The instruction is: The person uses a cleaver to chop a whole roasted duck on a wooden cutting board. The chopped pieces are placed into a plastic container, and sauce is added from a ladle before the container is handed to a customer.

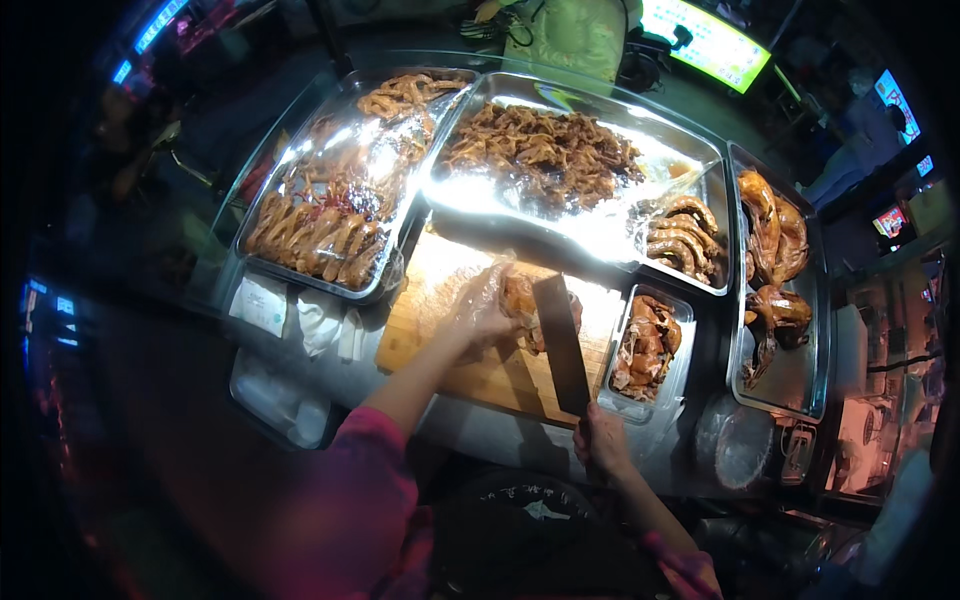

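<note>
My left hand (480, 315), in a clear plastic glove, grips a piece of brown glazed cooked poultry (517, 296) on a wooden cutting board (412, 330). In my right hand (606, 442) is the handle of a cleaver. The broad cleaver blade (561, 345) points away from me, over the right part of the board, and covers part of the meat. Whether the edge touches the meat I cannot tell. Just right of the board sits a clear plastic tub (686, 375) holding chopped glazed poultry (645, 349).
Behind the board stand metal trays: a left tray (341, 289) of cooked meats under film and a middle tray (716, 195) of brown pieces and curved necks. A right tray (787, 390) bears whole glazed birds. Paper packs (259, 304) lie left. A person (566, 45) is beyond the glass.
</note>
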Action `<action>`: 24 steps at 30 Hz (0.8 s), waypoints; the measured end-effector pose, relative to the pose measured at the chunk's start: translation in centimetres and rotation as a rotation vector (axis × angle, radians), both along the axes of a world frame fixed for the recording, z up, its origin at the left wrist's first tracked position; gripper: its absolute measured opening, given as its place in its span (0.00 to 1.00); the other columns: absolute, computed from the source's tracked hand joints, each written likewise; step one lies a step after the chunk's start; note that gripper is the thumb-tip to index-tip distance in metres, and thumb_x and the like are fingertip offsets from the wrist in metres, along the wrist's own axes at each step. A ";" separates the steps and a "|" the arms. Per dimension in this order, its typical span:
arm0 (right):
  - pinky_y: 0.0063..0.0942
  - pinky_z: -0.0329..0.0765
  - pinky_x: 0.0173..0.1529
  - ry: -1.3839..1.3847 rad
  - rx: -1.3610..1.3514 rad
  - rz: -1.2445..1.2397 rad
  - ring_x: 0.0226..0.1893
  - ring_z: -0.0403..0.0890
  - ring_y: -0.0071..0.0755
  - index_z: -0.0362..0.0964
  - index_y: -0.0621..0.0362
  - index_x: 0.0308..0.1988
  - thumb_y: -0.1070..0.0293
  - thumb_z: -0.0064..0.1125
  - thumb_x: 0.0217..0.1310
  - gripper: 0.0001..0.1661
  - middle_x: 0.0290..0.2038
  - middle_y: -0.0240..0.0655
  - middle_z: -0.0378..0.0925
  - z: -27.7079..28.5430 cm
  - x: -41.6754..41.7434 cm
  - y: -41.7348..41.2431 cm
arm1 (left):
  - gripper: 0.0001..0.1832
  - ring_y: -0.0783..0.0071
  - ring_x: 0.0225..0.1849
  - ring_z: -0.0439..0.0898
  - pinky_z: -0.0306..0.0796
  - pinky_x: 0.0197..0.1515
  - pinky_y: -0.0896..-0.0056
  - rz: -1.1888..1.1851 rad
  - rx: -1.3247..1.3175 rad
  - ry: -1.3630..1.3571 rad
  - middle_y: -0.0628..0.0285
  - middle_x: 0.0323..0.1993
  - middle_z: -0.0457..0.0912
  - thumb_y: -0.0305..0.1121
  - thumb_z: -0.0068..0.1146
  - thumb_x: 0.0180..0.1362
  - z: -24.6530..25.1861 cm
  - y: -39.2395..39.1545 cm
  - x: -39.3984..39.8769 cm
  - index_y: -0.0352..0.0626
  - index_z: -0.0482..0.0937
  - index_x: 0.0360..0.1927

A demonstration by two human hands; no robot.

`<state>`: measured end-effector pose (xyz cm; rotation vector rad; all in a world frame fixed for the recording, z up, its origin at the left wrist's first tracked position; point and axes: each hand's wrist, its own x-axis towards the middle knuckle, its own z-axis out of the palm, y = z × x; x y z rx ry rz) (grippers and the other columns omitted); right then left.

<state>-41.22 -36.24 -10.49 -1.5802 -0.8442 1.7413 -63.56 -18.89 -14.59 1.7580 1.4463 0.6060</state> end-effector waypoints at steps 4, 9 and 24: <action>0.21 0.61 0.16 -0.049 0.026 0.131 0.11 0.65 0.22 0.62 0.57 0.21 0.50 0.35 0.69 0.28 0.13 0.31 0.65 -2.6 1.2 -2.6 | 0.41 0.65 0.48 0.75 0.72 0.50 0.69 -0.168 -0.186 -0.069 0.54 0.47 0.75 0.32 0.71 0.40 -1.1 2.4 -1.7 0.40 0.61 0.58; 0.22 0.62 0.17 -0.239 0.020 0.191 0.13 0.67 0.21 0.64 0.57 0.22 0.50 0.35 0.69 0.27 0.13 0.31 0.66 -3.4 2.1 -3.2 | 0.32 0.73 0.40 0.78 0.75 0.43 0.73 -0.316 -0.517 -0.510 0.58 0.39 0.79 0.27 0.68 0.44 -3.8 5.0 -4.7 0.37 0.64 0.52; 0.19 0.62 0.14 -0.336 0.291 0.395 0.10 0.65 0.18 0.64 0.58 0.27 0.52 0.37 0.69 0.23 0.12 0.27 0.64 0.7 -1.3 3.9 | 0.28 0.61 0.42 0.79 0.72 0.46 0.65 -0.353 0.066 0.306 0.56 0.41 0.80 0.41 0.66 0.43 3.7 2.8 -8.8 0.42 0.75 0.49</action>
